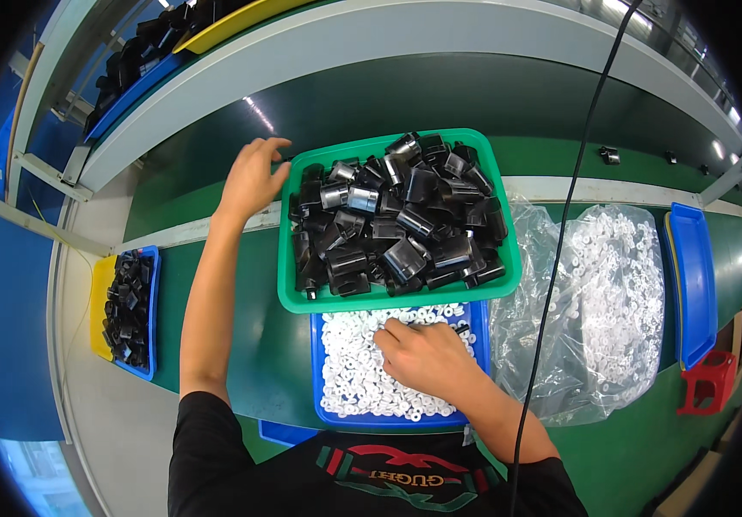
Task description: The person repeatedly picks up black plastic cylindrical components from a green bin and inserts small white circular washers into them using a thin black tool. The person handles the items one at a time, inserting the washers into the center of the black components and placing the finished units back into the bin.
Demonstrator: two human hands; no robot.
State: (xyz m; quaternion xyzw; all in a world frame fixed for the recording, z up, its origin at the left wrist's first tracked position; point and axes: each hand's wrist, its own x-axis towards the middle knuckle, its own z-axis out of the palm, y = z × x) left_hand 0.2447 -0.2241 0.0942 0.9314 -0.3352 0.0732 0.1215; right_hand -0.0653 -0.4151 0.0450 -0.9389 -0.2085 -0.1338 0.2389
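We see bright, fairly even light with soft shadows. A streak of glare crosses the dark green panel (371,95), and small highlights glint on the black plastic parts (414,222) and clear plastic bag (513,319). The white rings (353,370) look nearly washed out. Toward our blackened rim, the pale gray beam (440,30) bows strongly.

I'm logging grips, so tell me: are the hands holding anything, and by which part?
The left hand visibly holds nothing. Whether the right hand, over the white rings, grips anything can't be told; the view hides its grip.
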